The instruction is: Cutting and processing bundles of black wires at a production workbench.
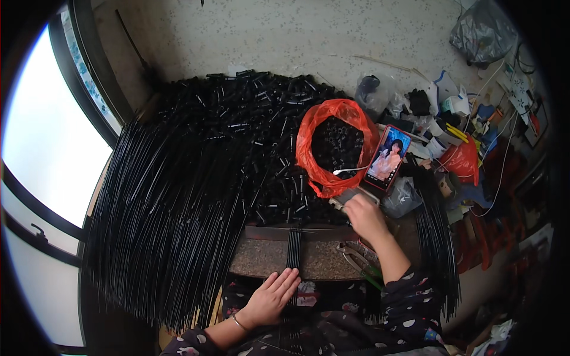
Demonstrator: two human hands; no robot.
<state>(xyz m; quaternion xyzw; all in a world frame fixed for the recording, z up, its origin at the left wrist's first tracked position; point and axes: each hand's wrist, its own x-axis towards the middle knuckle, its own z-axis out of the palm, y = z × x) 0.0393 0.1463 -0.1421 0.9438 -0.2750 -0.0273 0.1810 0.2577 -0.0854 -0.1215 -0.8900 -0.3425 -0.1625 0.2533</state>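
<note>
I see 2 hands over a speckled stone slab [267, 260] on the counter. A small flat bundle of thin black rods [294, 248] lies across the slab; my left hand [270, 298] rests just beside its near end, palm down, fingers together, holding nothing. My right hand [363, 216] is curled near a grey block [347, 196], though I cannot tell whether it grips it. To the left fans 1 huge sheaf of long black rods [160, 219]; behind, countless short black tubes [255, 113], 1 orange plastic bag [332, 145], 1 phone [389, 157], and 1 pair of pliers [359, 261].
</note>
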